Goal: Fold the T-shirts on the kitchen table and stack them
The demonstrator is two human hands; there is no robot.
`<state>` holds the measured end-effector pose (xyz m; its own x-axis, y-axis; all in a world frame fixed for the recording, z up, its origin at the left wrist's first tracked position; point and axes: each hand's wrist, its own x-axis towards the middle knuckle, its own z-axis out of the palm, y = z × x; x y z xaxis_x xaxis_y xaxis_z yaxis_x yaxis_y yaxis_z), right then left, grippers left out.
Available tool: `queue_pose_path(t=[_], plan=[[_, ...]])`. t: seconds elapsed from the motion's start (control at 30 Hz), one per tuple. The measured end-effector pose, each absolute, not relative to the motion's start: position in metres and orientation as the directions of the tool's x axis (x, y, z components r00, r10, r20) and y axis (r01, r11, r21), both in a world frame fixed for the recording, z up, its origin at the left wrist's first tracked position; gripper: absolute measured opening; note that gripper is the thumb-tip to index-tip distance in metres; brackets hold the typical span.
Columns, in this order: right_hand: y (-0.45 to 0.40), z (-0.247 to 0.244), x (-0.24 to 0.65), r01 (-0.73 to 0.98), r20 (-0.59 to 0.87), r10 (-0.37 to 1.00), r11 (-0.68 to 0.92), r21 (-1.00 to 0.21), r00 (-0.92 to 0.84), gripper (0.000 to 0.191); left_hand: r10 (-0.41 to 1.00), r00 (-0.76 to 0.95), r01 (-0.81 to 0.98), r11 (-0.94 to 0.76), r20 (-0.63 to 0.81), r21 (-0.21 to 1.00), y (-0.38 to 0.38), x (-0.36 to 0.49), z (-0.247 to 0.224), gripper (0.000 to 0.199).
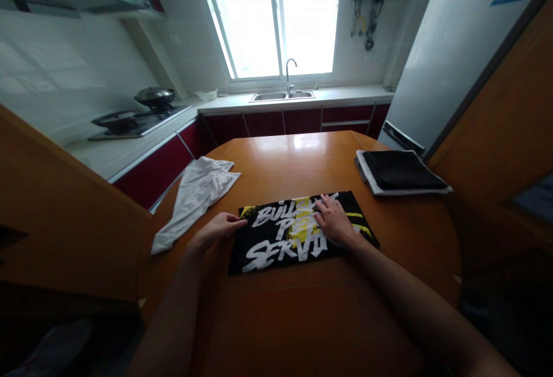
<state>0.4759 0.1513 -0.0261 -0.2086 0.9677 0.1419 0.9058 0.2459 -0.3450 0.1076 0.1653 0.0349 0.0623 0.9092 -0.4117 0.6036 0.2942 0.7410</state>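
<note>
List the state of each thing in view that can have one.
Black printed garment: folded, lying flat.
White garment: unfolded, rumpled.
Clothes stack: folded, piled, black on top.
Right hand: open, palm down on the printed garment.
Left hand: at its left edge; grip unclear.
Wok: covered.
Lower cabinets: shut.

Left of centre, the left hand (221,226) points its fingers (237,224) rightward; right of centre, the right hand (335,221) lies flat, palm down, fingers outstretched.

Cloth garment (298,234), glossy wooden table (280,166).
</note>
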Motion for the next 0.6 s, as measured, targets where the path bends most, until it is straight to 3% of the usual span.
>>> queue_pose_path(t=[0.4, 0.6], plan=[[0.153, -0.027, 0.476, 0.906, 0.136, 0.968, 0.248, -0.343, -0.213, 0.051, 0.933, -0.008, 0.602, 0.291, -0.359, 0.743, 0.153, 0.13, 0.049, 0.066], [0.155, -0.029, 0.475, 0.907, 0.117, 0.971, 0.235, -0.348, -0.207, 0.052, 0.944, 0.077, 0.567, 0.224, -0.322, 0.793, 0.149, 0.13, 0.053, 0.096]])
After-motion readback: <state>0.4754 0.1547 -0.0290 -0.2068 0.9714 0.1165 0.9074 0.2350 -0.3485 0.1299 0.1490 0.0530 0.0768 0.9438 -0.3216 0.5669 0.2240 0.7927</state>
